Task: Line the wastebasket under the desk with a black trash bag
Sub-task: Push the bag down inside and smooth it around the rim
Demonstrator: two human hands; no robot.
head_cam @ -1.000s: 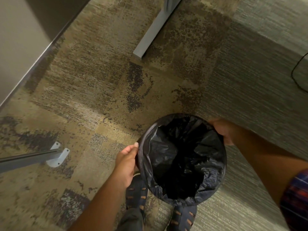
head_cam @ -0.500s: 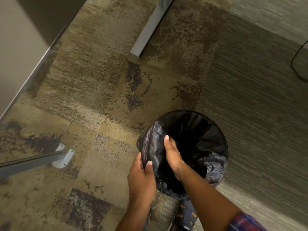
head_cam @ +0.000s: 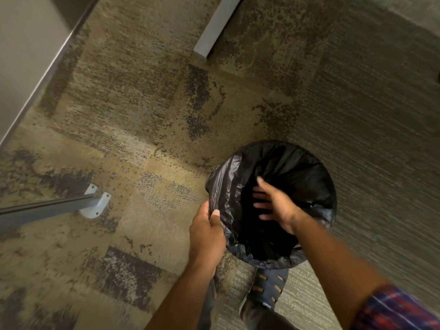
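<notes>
We see the left hand (head_cam: 206,231) pinching the crinkled glossy black plastic trash bag (head_cam: 223,186) at the round wastebasket's rim (head_cam: 332,184), while the right hand (head_cam: 277,203) spreads its fingers apart inside.

Single head-worn wide-angle view, facing steeply down at patterned carpet (head_cam: 133,110). Close range: lined wastebasket (head_cam: 273,160) at 5 o'clock, desk foot (head_cam: 214,27) at 12 o'clock.
</notes>
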